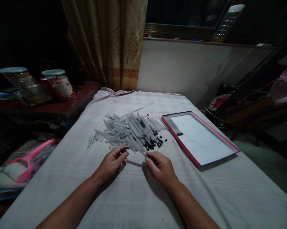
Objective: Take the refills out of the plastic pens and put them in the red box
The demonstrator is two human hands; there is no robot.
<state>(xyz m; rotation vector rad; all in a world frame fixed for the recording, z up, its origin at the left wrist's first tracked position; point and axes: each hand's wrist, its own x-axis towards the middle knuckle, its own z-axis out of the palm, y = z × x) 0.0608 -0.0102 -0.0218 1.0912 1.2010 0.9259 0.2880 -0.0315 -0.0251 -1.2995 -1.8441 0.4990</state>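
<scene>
A heap of translucent pen barrels (124, 128) lies in the middle of the cloth-covered surface. Small black pen caps (151, 144) are gathered at its right front side. My left hand (115, 160) is at the near edge of the heap, its fingers loosely curved and apart from the thumb, with nothing visible between them. Across a small gap, my right hand (161, 168) pinches the near end of a clear barrel (141, 152) between thumb and forefinger. Several dark-tipped pens (174, 126) lie side by side along the left wall of a shallow red-edged box (211, 144).
A whitish checked cloth (124, 203) covers the surface. A red bit (147, 114) lies behind the heap. On the left, a dark wooden table (82, 98) bears a lidded jar (62, 84); below is a pink handled object (30, 160). A curtain (115, 44) hangs behind.
</scene>
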